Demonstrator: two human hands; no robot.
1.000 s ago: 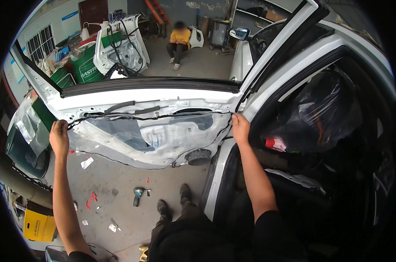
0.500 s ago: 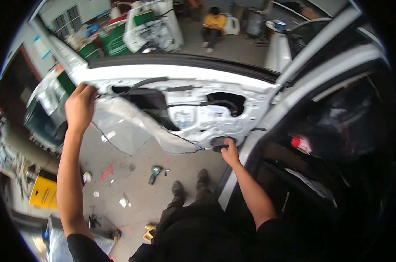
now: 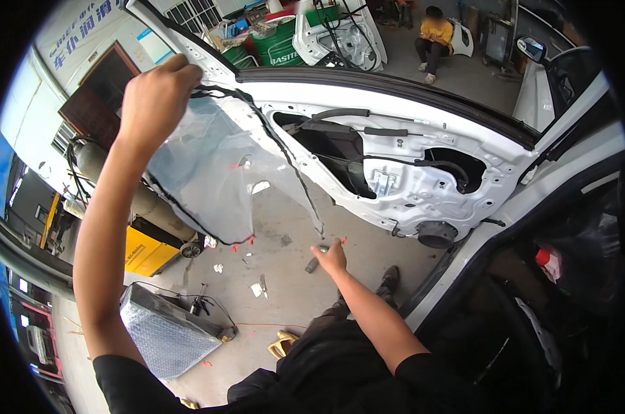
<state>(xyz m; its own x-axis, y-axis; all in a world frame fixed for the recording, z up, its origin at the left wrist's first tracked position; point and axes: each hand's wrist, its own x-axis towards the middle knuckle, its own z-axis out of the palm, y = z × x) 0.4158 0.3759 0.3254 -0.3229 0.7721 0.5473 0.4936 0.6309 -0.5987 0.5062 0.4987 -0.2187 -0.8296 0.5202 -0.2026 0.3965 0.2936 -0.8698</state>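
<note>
A clear plastic sheet (image 3: 216, 162) edged with black sealant hangs from the inner side of a white car door (image 3: 412, 183). My left hand (image 3: 162, 96) is closed on the sheet's upper left corner, near the door's far left end. The lower right tip of the sheet hangs just above my right hand (image 3: 333, 259). That hand is held out low with fingers apart, and contact with the tip cannot be made out. A round black speaker (image 3: 437, 234) sits low on the door, away from my right hand. Cables and dark openings show in the bare door panel.
Behind the right hand, a power tool (image 3: 312, 265) lies on the floor. A bubble-wrapped box (image 3: 167, 338) and a yellow machine (image 3: 154, 248) stand at left. Yellow slippers (image 3: 281, 343) lie near my feet. A person in yellow (image 3: 434, 38) sits beyond the door. The car's interior is at right.
My right hand has moved from beside the speaker, down and away from the door. The left hand still holds the sheet, now spread out more below it. The view has shifted left.
</note>
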